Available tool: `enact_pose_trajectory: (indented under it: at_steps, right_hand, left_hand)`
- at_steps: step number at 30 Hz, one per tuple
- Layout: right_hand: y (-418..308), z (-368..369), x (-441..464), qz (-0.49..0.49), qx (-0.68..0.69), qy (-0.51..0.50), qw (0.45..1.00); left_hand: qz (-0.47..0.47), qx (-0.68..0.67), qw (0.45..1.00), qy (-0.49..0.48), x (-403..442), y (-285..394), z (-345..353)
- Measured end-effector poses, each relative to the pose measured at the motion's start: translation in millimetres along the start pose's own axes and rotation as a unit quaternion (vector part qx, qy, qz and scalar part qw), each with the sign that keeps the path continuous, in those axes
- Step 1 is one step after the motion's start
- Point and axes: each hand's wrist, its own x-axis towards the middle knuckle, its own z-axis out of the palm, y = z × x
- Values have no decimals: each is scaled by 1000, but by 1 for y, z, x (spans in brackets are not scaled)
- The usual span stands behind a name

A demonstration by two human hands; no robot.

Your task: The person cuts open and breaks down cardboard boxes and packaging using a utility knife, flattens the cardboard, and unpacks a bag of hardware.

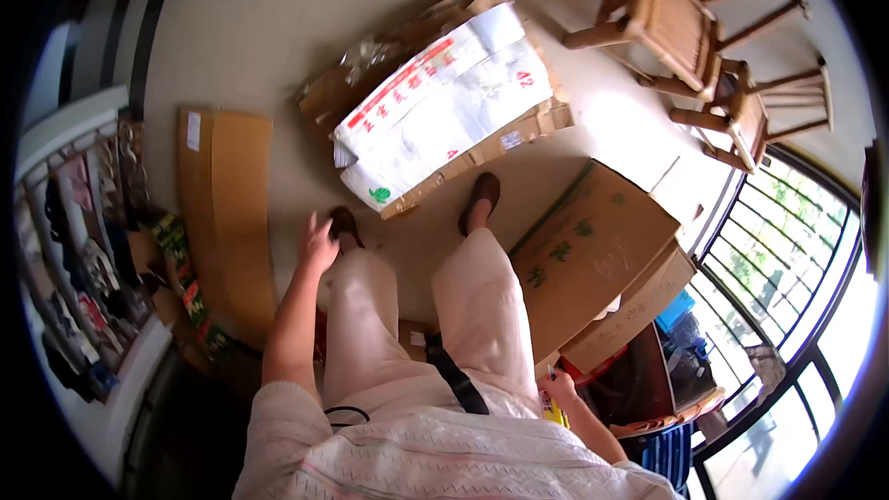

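My left hand [318,243] hangs beside my left knee with its fingers apart, and I see nothing held in it. Low at my right hip, my right hand [558,391] is closed around a small yellow object [556,411]; a dark tip pokes out above the fingers, and the kind is too small to make out. In front of my feet lies a stack of flattened cardboard [324,97], with a white printed carton sheet [454,102] on top. A large brown cardboard box [597,245] stands by my right leg, closest to the right hand.
A flat brown carton [227,213] lies to the left, near a rack of shoes [88,268]. Bamboo chairs [681,32] stand at the upper right. Beyond the box are an open container of odds and ends [648,375] and a barred window [778,231].
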Motion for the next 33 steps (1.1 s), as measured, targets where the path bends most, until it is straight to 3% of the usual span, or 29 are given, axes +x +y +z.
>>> enact_pose_trajectory:
  at_steps: [1,2,3,4,6,7,8,12,16,18,23,25,27,28,29,30,31,33]
  right_hand:
    - [7,-6,-1,1,27,0,1000]
    - [2,-20,-2,-46,-38,31,998]
    - [5,-28,12,-10,67,-14,998]
    - [-4,-42,17,-22,59,-14,998]
    - [-25,-76,16,-75,35,5,997]
    - [-28,-87,25,-94,16,16,995]
    - [-33,-99,27,-111,-9,24,994]
    - [-57,-145,-8,-139,46,57,988]
    - [-62,-153,-11,-127,53,60,989]
    - [-65,-153,-13,-114,34,50,992]
    - [-102,-164,-50,-98,48,61,992]
    - [-120,-165,-54,-104,49,70,991]
    - [-142,-174,-71,-105,97,106,984]
    - [-153,-167,-71,-103,133,142,975]
    - [-169,-172,-88,-81,119,126,982]
    - [-173,-168,-78,-97,113,106,983]
    - [-188,-168,-88,-105,83,118,984]
    - [-220,-167,-115,-126,108,123,978]
  left_hand:
    - [-45,57,997,-38,-28,3,-26]
    - [-76,71,993,-54,-51,-4,-36]
    - [-111,61,990,-68,-69,-8,-45]
    - [-79,29,995,-61,-85,-15,-49]
    - [-147,30,987,-61,-101,-17,-52]
    - [-178,6,977,-114,-108,14,-80]
    - [-156,44,978,-135,-87,-34,-53]
    - [-110,-60,991,-41,-99,47,-104]
    - [-18,-146,989,-11,-53,40,-108]
    - [-28,-190,981,-11,-48,32,-111]
    - [-75,-108,991,-6,-46,22,-135]
    - [-159,-203,963,-75,-80,93,-197]
    - [-110,-177,975,-79,-42,46,-179]
    - [-81,-73,991,-83,-21,24,-178]
    - [-56,-156,982,-89,-19,18,-185]
    - [-99,-201,970,-98,-3,3,-185]
    - [-88,-145,984,-49,-3,12,-207]
    - [-137,-125,980,-66,-2,25,-251]
